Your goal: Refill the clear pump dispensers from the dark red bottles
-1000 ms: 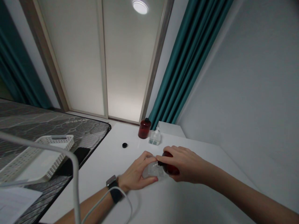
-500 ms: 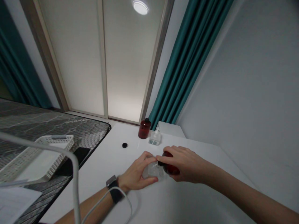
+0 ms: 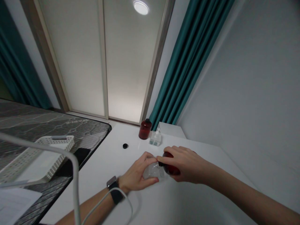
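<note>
Red bottle (image 3: 172, 170), gripped in right hand (image 3: 186, 164)

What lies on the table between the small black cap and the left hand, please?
Nothing: the head view shows bare white table between the black cap and the left hand, which grips a clear bottle.

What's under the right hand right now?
A dark red bottle, tipped sideways, its black neck meeting the small clear bottle in the left hand. The right hand covers most of it; whether liquid flows cannot be seen.
</note>
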{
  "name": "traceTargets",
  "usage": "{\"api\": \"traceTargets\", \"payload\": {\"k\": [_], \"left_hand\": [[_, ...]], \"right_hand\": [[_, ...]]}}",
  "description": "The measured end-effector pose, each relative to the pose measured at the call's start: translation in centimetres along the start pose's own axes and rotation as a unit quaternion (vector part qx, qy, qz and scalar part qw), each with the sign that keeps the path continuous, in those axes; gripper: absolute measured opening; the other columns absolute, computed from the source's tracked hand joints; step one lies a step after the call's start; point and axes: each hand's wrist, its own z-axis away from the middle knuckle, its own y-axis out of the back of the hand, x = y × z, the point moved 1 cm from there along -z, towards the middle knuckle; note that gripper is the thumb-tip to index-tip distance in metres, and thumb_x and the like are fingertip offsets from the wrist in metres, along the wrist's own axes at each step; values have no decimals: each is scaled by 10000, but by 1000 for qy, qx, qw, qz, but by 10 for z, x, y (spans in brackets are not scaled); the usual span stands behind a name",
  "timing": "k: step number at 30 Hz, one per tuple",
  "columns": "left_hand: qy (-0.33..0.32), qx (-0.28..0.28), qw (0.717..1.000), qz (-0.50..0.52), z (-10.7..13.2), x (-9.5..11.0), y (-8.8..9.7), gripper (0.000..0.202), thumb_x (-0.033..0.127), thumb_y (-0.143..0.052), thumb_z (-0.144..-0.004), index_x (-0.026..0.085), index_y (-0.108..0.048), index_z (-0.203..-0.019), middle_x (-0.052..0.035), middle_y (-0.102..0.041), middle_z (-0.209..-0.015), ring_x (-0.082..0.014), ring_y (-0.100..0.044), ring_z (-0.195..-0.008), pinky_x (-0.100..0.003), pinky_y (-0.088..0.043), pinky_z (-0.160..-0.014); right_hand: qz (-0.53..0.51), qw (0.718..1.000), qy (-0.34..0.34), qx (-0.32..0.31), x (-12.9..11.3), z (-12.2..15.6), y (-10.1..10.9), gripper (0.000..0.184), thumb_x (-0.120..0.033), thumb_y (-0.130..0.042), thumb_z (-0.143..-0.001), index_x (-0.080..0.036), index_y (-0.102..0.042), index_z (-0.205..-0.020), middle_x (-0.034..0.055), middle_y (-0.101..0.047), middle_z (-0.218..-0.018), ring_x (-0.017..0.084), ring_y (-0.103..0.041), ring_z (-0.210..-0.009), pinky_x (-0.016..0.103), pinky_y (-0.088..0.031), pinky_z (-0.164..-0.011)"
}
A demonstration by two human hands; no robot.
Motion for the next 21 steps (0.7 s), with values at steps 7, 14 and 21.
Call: {"api": "traceTargets", "payload": {"k": [7, 14, 21], "left_hand": [[5, -1, 1000, 6, 0, 0, -1, 609, 329, -684, -875, 267, -402, -1411, -100, -500, -1168, -269, -530, -1084, -451, -506, -918], [3, -1, 1000, 6, 1, -2, -1, 638, 301, -693, -864, 284, -383, -1421, -97, -495, -1177, -267, -518, -1093, -450, -497, -922], [7, -5, 1000, 10, 1, 0, -1, 635, 308, -689, -870, 289, -385, -1428, -93, -493, -1166, -264, -518, -1084, -446, -498, -918]], "right_hand": [[5, 1000, -2, 4, 1, -1, -2, 547, -274, -664, -807, -349, -504, -1324, 82, -594, -1139, 258, -583, -901, 352, -412, -712], [5, 1000, -4, 6, 0, 0, -1, 560, -255, -671, -799, -359, -505, -1324, 73, -594, -1132, 244, -576, -886, 342, -398, -711], [8, 1000, 1, 9, 1, 1, -2, 545, -250, -682, -794, -338, -519, -1307, 78, -594, -1129, 244, -573, -889, 345, -396, -717]]}}
